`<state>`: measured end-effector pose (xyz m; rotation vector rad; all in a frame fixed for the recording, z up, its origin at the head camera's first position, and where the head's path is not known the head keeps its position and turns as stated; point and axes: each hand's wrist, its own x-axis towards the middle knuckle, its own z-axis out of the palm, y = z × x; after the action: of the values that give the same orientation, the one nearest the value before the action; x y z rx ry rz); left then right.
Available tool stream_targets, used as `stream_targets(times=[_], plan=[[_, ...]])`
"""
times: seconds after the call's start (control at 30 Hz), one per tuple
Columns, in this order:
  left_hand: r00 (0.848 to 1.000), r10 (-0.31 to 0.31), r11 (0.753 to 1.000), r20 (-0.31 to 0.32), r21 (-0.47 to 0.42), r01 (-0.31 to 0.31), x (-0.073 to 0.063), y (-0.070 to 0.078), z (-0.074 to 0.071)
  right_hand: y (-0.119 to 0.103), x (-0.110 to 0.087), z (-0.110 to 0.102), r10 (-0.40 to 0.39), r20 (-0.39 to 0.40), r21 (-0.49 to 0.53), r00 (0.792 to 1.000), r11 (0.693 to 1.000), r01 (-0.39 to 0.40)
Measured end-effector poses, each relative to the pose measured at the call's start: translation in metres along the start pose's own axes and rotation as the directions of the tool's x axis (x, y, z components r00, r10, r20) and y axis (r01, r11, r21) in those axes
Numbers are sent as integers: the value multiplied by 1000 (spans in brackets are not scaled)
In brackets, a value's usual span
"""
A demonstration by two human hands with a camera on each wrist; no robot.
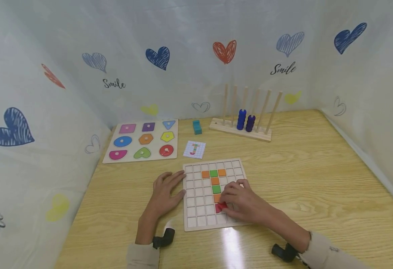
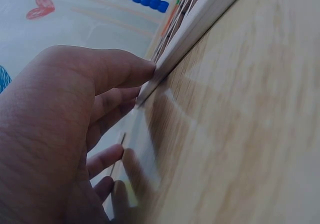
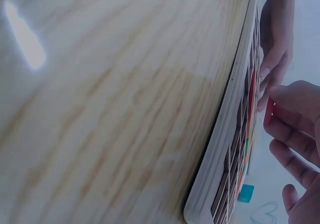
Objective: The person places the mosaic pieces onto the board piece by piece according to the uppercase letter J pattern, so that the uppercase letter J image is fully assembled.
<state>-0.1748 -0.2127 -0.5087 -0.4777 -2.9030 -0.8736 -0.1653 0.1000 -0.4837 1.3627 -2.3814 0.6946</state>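
Note:
A wooden grid board [image 1: 191,223] lies flat on the table with orange, green [image 1: 214,173] and red [image 1: 218,208] tiles in a T-like column. My right hand [image 1: 245,203] is over the board's lower right part, pinching a small red tile [image 3: 269,111] between thumb and finger. In the right wrist view, that tile is held just off the grid, and more red shows in the board beneath. Along the board's left edge rests my left hand [image 1: 165,194], its thumb and fingertips touching the rim and its fingers loosely extended.
Behind the board lies a pattern card [image 1: 199,151]. Beyond it are teal blocks [image 1: 197,127]. A shape puzzle [image 1: 157,158] sits at back left, and a peg stand [image 1: 228,129] with blue and purple beads stands at the back. Printed curtains surround the table.

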Motion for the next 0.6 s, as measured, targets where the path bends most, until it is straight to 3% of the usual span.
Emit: stream_targets(times=[0.43,0.6], plan=[[1000,-1,1000,2,-3,1,0,2,-1,-7,8,10,-27,-1,-43,1000,999,27],[1000,1,1000,3,5,-1,0,1,-1,-11,11,14,-1,22,-66,1000,998,2]])
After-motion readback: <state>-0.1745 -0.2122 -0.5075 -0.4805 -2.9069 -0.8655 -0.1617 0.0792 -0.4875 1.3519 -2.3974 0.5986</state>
